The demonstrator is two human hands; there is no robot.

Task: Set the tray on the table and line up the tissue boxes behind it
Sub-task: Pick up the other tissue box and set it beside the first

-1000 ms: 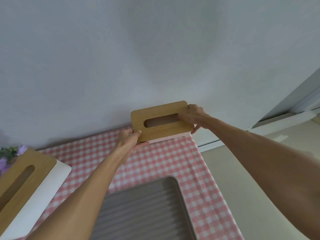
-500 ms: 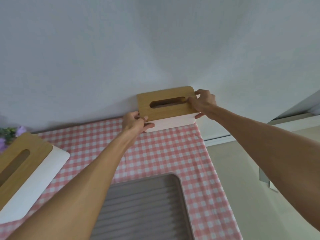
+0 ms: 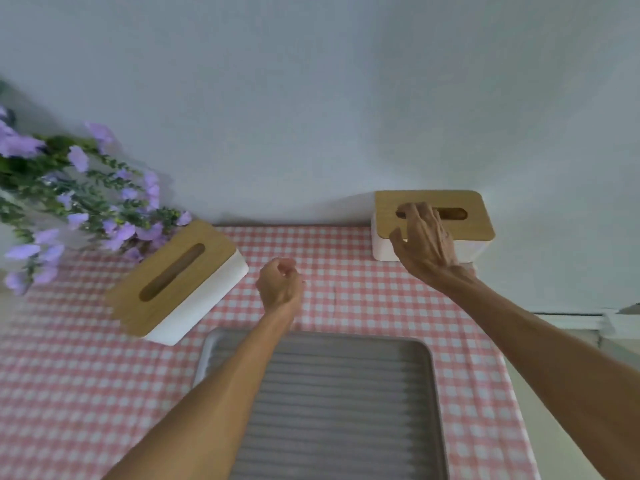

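Right hand [image 3: 424, 242] lies spread, fingers apart, over the lid of the right box [image 3: 474, 220], grip loose, not clamped as far as I can tell since the palm hides the contact. Left hand [image 3: 280, 285] hangs curled, fingers together, holding nothing, above the cloth between the boxes. Tray [image 3: 424, 368] sits flat on the worktop [image 3: 346, 258], so I'd call that step done. Right box stands square against the wall, behind the tray's right corner, looks placed. Left box [image 3: 176, 282] lies skewed, off to the tray's left and touching the flowers [image 3: 69, 188]; I still need to turn it and bring it into line. Roughly two thirds through. Tray holds nothing. Both box slots look dark, no tissue poking out.
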